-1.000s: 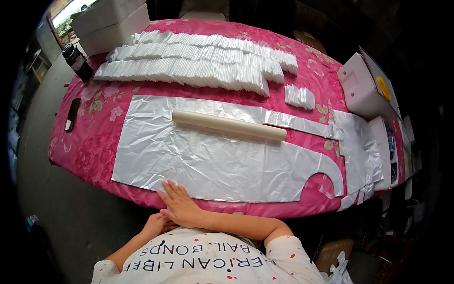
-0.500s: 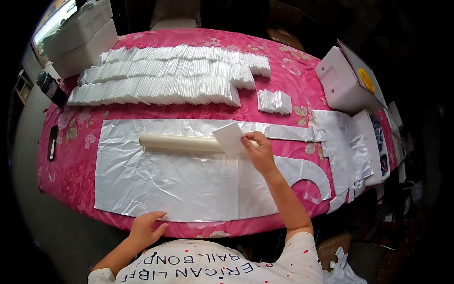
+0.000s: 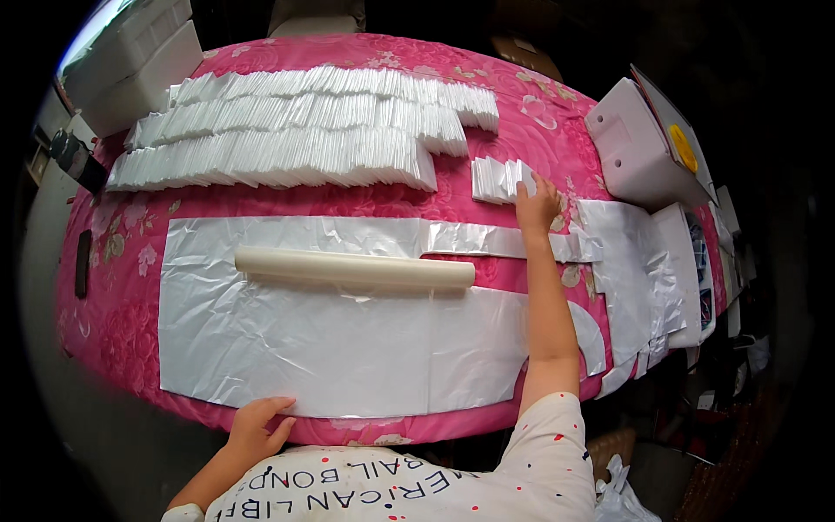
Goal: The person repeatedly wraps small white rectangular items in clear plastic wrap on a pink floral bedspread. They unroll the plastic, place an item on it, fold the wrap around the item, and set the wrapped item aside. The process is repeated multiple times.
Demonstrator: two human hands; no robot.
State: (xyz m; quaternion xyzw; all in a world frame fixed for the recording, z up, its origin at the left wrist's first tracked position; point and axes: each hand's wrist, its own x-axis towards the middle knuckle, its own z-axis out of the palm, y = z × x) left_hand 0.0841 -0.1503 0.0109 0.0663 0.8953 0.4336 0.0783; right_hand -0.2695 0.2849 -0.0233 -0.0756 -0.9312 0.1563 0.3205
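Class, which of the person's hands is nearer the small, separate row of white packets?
The right. The right hand is at the row's right end; the left hand is well away, by the near edge of the silvery sheet.

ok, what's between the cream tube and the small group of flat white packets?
In the head view: a narrow silvery film strip, then pink floral tablecloth up to the flat white packets.

Far-left opening [image 3: 94, 24]: there it is, blazing nearly white, brightest spot going!
Silvery sheet [image 3: 304, 348]: pale sheen, glints popping along its creases.
Roll [image 3: 357, 269]: soft shadow hugging the near side.
Pink tablecloth [image 3: 113, 339]: clearly lit, edges bowing hard under the fisheye.
Far right: gloom swallows detail.
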